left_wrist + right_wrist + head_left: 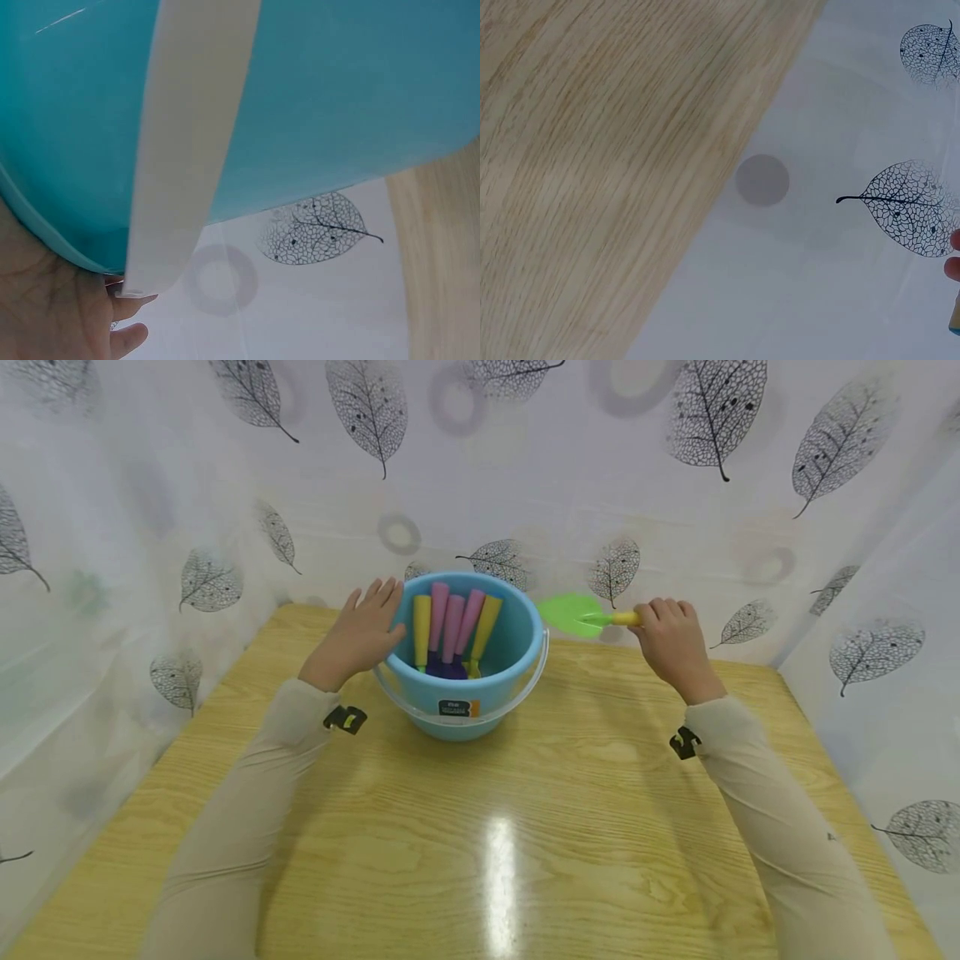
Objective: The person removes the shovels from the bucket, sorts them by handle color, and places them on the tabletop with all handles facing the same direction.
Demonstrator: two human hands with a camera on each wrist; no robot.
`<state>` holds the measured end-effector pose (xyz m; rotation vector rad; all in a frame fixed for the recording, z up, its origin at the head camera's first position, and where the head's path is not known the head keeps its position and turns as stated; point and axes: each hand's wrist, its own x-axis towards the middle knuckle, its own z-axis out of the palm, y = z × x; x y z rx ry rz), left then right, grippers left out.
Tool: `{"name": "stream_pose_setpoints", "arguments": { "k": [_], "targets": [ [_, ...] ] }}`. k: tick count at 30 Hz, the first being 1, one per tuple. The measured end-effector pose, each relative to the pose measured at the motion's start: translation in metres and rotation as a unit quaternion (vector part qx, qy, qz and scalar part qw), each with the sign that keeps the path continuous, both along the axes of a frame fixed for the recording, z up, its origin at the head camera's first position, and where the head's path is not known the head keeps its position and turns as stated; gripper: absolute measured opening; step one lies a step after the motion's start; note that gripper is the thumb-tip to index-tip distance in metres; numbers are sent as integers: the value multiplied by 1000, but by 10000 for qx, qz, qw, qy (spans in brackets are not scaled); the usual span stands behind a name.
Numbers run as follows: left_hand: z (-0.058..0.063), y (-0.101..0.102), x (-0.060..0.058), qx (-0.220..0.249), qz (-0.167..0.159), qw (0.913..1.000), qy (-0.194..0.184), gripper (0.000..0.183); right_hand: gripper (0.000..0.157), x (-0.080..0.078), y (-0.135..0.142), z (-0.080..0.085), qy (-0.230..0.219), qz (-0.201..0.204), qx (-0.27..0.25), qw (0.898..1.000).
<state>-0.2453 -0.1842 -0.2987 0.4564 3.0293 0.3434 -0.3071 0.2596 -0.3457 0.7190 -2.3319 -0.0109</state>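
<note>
A light blue bucket (513, 627) stands upright on the table, its white handle (534, 675) hanging down at the front. Several toy tools with pink handles (452, 625) and yellow handles (422, 625) lean inside it, dark purple parts at their lower ends. My left hand (356, 639) lies against the bucket's left rim with straight fingers. In the left wrist view the palm (56, 315) is at the rim. Off to the right, my right hand (675, 647) grips a toy shovel (574, 615) by its yellow handle, above the table, its green blade pointing left toward the bucket.
The wood-grain table (420, 835) stretches toward me from the bucket. A pale curtain (525, 510) with a leaf print hangs behind it and along both sides. Black bands sit on both wrists.
</note>
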Motion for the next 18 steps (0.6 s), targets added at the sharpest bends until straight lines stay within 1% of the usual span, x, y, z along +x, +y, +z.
{"name": "stream_pose_setpoints", "arguments": {
  "k": [4, 13, 18],
  "targets": [
    [-1, 0, -1, -3, 0, 10000, -12, 65, 24, -2, 3, -6, -33, -24, 10, 10000],
    [-2, 0, -1, 37, 5, 10000, -22, 65, 24, -3, 10, -20, -273, -209, 66, 9994],
    [-1, 0, -1, 22, 25, 10000, -20, 65, 24, -3, 13, -27, -305, -221, 110, 9992]
  ]
}}
